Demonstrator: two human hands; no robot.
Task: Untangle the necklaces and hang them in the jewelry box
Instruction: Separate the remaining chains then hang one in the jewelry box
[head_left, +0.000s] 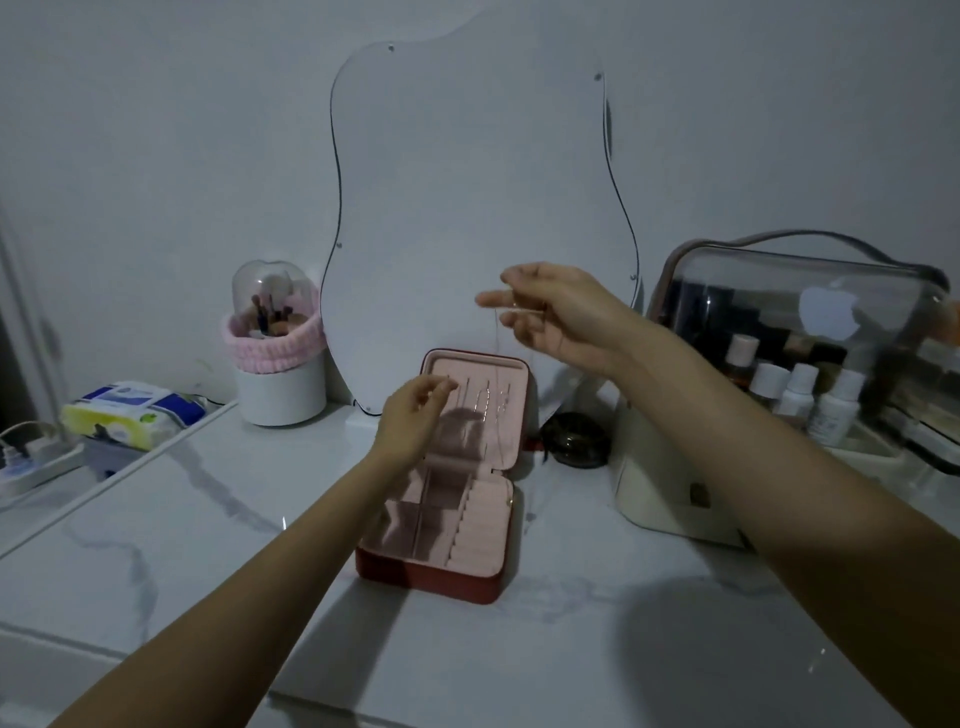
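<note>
Your right hand is raised above the open red jewelry box with pink lining, pinching a thin, fine-chain necklace that hangs down before the upright lid. Your left hand is at the lid's hooks, fingers curled; whether it grips anything, you cannot tell. The box stands on the white marbled worktop

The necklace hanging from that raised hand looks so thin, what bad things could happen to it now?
The necklace dangles from the right hand above the open jewelry box, so it might swing and snag on chains that seem to hang in the lid. The left hand is at the lid with curled fingers; a tug there could tip the box. If the pinch slips, the chain may drop and knot again.
</note>
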